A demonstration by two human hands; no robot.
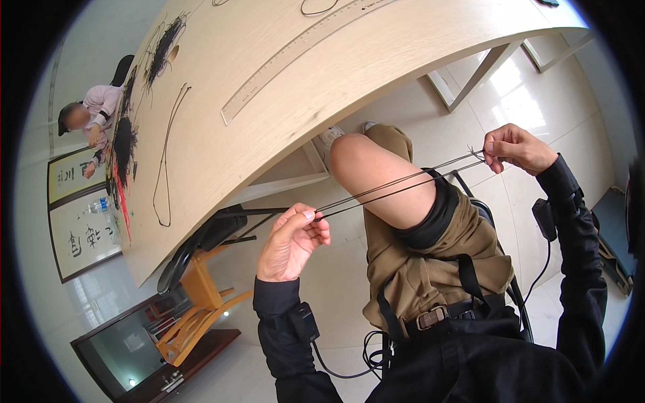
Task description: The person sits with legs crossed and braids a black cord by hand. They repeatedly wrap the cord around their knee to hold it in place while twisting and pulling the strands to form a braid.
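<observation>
A black cord is stretched in two or more strands between my hands, above my lap. Its left end is pinched by my left hand, thumb against the forefinger, other fingers curled. My right hand grips the other end, higher and to the right, where short loose thread ends stick out beside the fingertips. On the table lies another black cord, laid out in a long narrow loop. A clear ruler rests near the table's curved edge.
Bundles of black threads and some red threads lie along the table's far left side. A person sits beyond them, near a plastic bottle. Below stand a black chair and a wooden chair.
</observation>
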